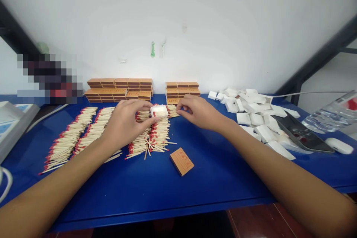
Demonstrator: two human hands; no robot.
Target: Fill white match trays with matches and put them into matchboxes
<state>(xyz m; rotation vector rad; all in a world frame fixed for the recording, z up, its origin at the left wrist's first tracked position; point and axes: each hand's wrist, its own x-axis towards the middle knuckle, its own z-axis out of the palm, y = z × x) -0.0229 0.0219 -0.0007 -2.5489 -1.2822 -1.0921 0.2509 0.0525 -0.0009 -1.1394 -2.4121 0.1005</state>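
Between its thumb and fingers, my left hand [126, 121] holds a small white tray [159, 108] with some matches in it, above the match rows. My right hand [196, 111] is just right of the tray, its fingers pinched at the ends of some matches [172, 110]; exactly what they grip is too small to tell. Red-tipped matches [159, 134] lie heaped below the tray, and two long rows of matches [69, 134] spread at the left. An orange matchbox cover [182, 161] lies on the blue table [156, 193] in front of the hands.
Stacked orange matchboxes [119, 91] stand against the wall, with a smaller stack [182, 90] to their right. White trays [253, 109] are piled at the right, near a dark phone [302, 134], a white mouse [339, 145] and a plastic bottle [331, 113]. A power strip [16, 122] sits far left.
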